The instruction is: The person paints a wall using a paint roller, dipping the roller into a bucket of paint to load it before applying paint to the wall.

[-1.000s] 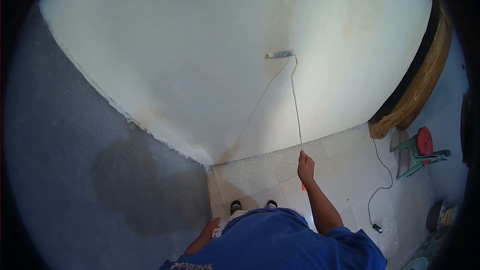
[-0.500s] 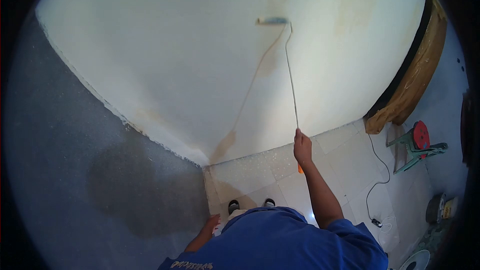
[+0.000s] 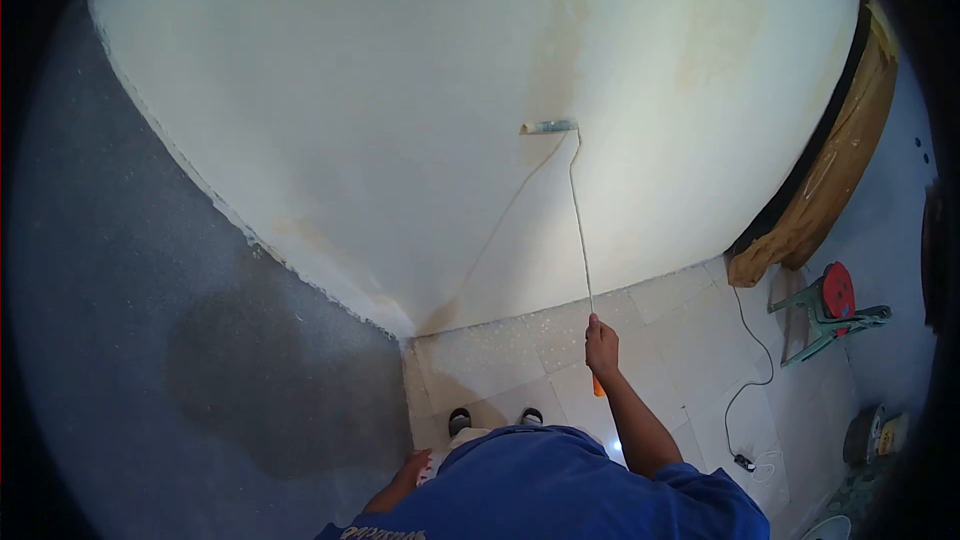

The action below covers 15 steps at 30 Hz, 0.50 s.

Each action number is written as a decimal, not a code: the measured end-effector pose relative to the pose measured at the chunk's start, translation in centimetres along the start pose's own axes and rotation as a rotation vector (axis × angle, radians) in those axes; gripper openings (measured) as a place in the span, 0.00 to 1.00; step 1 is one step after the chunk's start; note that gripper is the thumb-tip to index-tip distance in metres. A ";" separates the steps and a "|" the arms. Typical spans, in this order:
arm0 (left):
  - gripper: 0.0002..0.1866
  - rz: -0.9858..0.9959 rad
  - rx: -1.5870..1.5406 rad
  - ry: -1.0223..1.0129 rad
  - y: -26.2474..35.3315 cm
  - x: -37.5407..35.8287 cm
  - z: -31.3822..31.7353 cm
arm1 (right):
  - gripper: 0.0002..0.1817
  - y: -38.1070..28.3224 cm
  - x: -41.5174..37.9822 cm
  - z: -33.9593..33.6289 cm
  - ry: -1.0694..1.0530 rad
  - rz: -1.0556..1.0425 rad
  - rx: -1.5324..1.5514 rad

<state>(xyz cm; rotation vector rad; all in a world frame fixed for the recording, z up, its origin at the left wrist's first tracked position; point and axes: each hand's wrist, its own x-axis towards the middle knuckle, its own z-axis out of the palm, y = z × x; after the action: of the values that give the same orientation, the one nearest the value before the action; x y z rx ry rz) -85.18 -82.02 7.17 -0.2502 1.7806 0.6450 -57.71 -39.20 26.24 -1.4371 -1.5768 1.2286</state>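
Note:
A paint roller (image 3: 550, 126) with a long thin metal rod lies against the white wall (image 3: 420, 140), at the lower end of a yellowish damp-looking band. My right hand (image 3: 602, 348) is closed around the roller's handle, whose orange end (image 3: 598, 386) sticks out below the fist. The roller's shadow falls on the wall to its left. My left hand (image 3: 418, 466) hangs low beside the blue shirt, partly hidden, and what its fingers do is too small to tell.
A grey wall (image 3: 240, 380) meets the white one at left. At right are a brown-wrapped frame (image 3: 830, 180), a green stool (image 3: 815, 325) with a red top (image 3: 838, 290), a cable (image 3: 765, 348) on the tiled floor (image 3: 650, 340), and containers (image 3: 864, 434).
The roller has moved down the wall, and my right hand has come down and nearer to my body with its handle. The view has shifted slightly.

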 end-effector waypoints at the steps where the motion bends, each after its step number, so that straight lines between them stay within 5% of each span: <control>1: 0.29 0.044 0.018 -0.023 -0.3 0.0 -0.2 | 0.29 0.0 0.1 -0.1 -0.008 0.011 0.003; 8: 0.28 0.102 0.031 -0.081 0.8 1.6 0.5 | 0.28 -3.3 2.9 0.9 0.002 -0.131 0.143; 15: 0.29 0.104 0.077 -0.009 3.7 -1.9 1.6 | 0.29 -16.2 7.1 -2.4 0.015 -0.175 0.210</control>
<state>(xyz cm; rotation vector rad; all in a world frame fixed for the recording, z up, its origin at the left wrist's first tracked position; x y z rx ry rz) -85.03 -78.37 9.78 -0.1024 1.8151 0.6484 -62.38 -31.00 41.40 -1.1493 -1.4810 1.2354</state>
